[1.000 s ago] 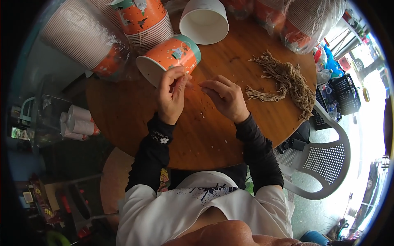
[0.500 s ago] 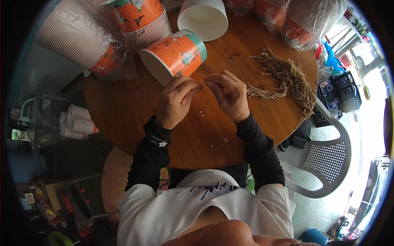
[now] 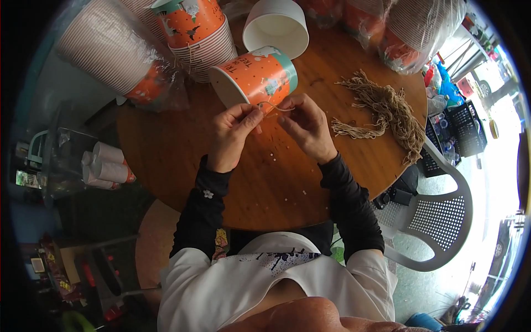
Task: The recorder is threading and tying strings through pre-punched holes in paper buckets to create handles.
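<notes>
An orange paper bucket (image 3: 257,74) with a green band lies on its side just beyond my hands, its open mouth turned to the left. Between my fingertips runs a thin tan cord (image 3: 285,109), bent into a small loop against the bucket's near wall. My left hand (image 3: 234,135) pinches one part of the cord, close to the bucket's rim. The other part is pinched in my right hand (image 3: 308,128), thumb and fingers together. Whether the cord passes through the bucket's wall cannot be made out. Farther right on the table lies a loose bundle of tan cords (image 3: 387,110).
A white bucket (image 3: 276,30) stands behind the orange one. Nested bucket stacks (image 3: 202,52), some bagged in clear plastic, crowd the far left; more bagged buckets (image 3: 412,36) sit far right. Small white bits dot the round wooden table (image 3: 243,205). A grey plastic chair (image 3: 437,221) is at right.
The orange bucket has shifted right and slightly nearer. A loop of cord now shows between my hands, and my right hand has turned a little.
</notes>
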A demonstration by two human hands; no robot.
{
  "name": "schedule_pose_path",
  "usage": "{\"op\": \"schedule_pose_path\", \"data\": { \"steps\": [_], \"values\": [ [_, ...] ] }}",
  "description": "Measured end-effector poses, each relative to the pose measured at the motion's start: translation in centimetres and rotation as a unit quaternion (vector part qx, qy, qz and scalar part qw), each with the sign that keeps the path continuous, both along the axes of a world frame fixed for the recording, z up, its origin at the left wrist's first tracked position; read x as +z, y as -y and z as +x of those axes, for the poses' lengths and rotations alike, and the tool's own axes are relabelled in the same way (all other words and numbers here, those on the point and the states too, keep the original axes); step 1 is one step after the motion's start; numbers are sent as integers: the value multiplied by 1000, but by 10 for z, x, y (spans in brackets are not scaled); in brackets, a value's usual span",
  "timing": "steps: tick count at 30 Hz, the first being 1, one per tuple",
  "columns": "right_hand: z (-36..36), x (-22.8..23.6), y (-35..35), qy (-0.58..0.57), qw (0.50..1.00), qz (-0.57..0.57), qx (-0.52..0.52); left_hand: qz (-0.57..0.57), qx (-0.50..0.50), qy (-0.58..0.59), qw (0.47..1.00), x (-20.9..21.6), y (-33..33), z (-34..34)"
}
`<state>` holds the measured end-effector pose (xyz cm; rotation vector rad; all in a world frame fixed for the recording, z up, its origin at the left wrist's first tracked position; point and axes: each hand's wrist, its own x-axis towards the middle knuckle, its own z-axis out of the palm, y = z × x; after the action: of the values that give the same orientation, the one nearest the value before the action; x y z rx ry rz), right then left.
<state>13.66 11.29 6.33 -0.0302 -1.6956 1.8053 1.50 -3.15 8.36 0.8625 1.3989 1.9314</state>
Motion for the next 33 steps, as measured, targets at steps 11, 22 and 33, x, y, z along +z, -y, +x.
{"op": "schedule_pose_path", "data": {
  "steps": [11, 22, 33],
  "values": [
    [3, 16, -2, 19, 996, -85, -26, -57, 3, -25, 998, 4, 2, 0],
    [3, 7, 8, -23, 967, 226, -118, -65, 9, -39, 997, 14, 5, 5],
    [-2, 6, 18, -21, 977, 166, -128, -58, 137, -505, 850, 12, 22, -5]
  ]
}}
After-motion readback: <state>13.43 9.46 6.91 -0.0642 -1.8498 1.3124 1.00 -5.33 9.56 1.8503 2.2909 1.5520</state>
